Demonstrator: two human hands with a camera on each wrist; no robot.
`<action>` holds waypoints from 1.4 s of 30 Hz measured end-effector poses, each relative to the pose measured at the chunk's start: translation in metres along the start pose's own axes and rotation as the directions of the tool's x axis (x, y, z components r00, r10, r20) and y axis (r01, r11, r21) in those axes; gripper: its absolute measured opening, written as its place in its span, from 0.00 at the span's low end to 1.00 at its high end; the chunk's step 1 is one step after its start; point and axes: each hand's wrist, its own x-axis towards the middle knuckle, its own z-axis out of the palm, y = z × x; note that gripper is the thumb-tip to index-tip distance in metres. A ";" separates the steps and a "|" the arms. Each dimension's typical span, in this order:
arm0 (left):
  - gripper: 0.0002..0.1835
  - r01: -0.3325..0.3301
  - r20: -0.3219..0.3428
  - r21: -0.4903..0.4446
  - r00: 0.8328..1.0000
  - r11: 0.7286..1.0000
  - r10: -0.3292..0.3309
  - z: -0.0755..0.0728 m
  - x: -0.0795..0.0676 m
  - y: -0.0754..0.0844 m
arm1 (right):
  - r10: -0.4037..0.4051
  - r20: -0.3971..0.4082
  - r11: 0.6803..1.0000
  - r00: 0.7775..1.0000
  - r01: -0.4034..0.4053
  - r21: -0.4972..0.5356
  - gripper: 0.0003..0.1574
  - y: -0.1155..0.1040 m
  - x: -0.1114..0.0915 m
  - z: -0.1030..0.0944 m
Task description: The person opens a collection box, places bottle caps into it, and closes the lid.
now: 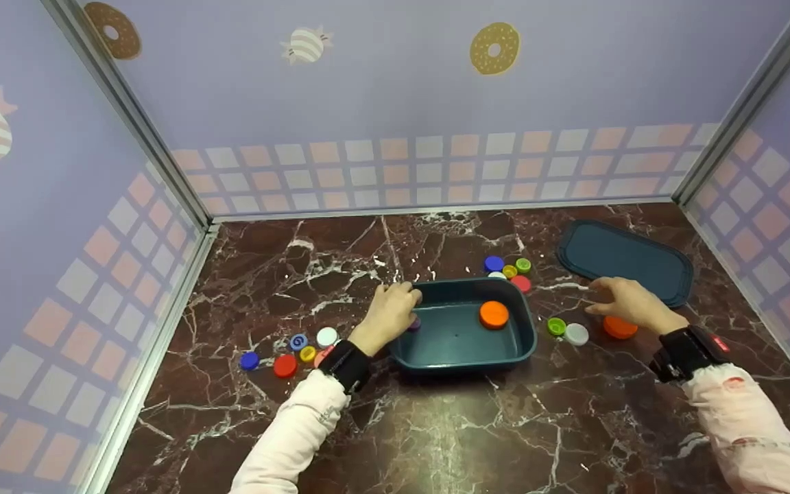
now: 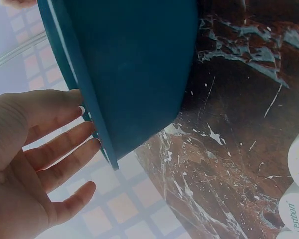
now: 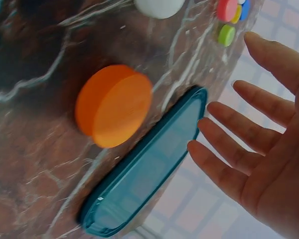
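A dark teal box (image 1: 460, 348) stands on the marbled tabletop. At its left rim, my left hand (image 1: 389, 312) reaches over; the left wrist view shows spread, relaxed fingers (image 2: 74, 159) with the tips at the rim. Just below those fingertips, a small purple cap (image 1: 414, 323) shows inside the box, partly covered by the hand; no cap is visible between thumb and index. An orange cap (image 1: 494, 315) lies in the box's right part. My right hand (image 1: 625, 302) hovers, fingers apart and holding nothing, above another orange cap (image 3: 114, 105) on the table.
A teal lid (image 1: 631, 257) lies at the back right. Left of the box are several loose caps, including a red one (image 1: 285, 366). More caps, one blue (image 1: 494, 264), sit behind the box. A green cap (image 1: 556, 326) and a white cap (image 1: 577, 334) lie right of it.
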 end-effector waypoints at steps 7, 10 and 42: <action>0.10 0.005 -0.031 -0.015 0.999 1.000 -0.005 -0.001 -0.002 -0.004 | 0.006 0.013 1.000 1.000 -0.006 -0.031 0.35 0.016 -0.005 0.002; 0.09 0.004 -0.055 -0.021 0.998 1.000 -0.005 -0.002 -0.003 -0.006 | 0.003 0.020 0.999 1.000 -0.002 -0.047 0.36 0.021 -0.006 0.004; 0.09 0.010 -0.213 -0.061 0.977 0.998 -0.023 -0.011 -0.016 -0.033 | -0.031 0.035 0.996 0.999 0.034 -0.084 0.20 0.035 -0.008 0.018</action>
